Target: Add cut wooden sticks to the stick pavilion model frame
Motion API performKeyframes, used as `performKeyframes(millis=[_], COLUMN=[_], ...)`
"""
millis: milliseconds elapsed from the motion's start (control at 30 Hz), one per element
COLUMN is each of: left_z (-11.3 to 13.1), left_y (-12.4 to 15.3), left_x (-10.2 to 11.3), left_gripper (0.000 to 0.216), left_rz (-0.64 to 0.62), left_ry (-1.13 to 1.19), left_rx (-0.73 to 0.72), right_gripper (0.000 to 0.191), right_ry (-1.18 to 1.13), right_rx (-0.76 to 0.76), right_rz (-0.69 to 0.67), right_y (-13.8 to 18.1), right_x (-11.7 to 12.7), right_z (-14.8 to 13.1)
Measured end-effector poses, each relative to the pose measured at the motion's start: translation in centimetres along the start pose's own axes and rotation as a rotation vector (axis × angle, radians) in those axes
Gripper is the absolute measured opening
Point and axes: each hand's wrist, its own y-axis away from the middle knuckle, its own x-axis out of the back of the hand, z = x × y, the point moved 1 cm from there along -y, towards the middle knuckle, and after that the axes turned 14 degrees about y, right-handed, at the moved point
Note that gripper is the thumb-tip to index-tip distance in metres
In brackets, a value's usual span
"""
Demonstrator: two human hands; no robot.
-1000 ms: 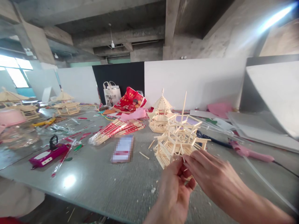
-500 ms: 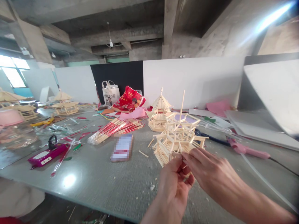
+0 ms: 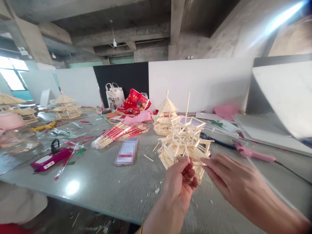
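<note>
A half-built pavilion model (image 3: pixel 184 138) of pale wooden sticks stands on the table in front of me, one long stick rising upright from it. My left hand (image 3: pixel 181 174) is at the model's near side, palm partly upward. Between its thumb and fingers is a short wooden stick (image 3: pixel 187 154), tilted up toward the model. My right hand (image 3: pixel 229 177) is just right of it, thumb and fingertips pressed together beside the model's near right edge. Whatever those fingertips pinch is too small and blurred to make out.
Behind the model stands a roofed stick pavilion (image 3: pixel 167 118). Bundled sticks (image 3: pixel 119 134), a phone (image 3: pixel 126 152) and a magenta power strip (image 3: pixel 51 159) lie to the left. A pink glue gun (image 3: pixel 253 153) with a cord lies right, near white boards (image 3: pixel 263 133).
My right hand has moved right, away from my left hand; their fingertips were together before. The short stick in my left hand now shows. The view has shifted slightly.
</note>
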Motion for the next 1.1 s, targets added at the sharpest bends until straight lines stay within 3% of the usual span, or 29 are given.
performKeyframes(millis=[233,767,1100], left_z=[-0.3,-1.2,-1.3], left_y=[0.0,-0.2,-0.8], left_x=[-0.1,-0.4,0.2], left_gripper=[0.008,0.015,0.012], left_rz=[0.032,0.025,0.003], left_ry=[0.029,0.078,0.127], left_rx=[0.002,-0.064,-0.069], right_gripper=[0.032,0.027,0.035], right_ry=[-0.065,-0.130,-0.072], right_rx=[0.035,-0.012,0.014], right_rz=[0.015,-0.051,0.032], right_y=[-0.9,-1.4,-1.6], right_x=[-0.7,-1.1,-1.5], right_z=[-1.8,-2.1,-2.2])
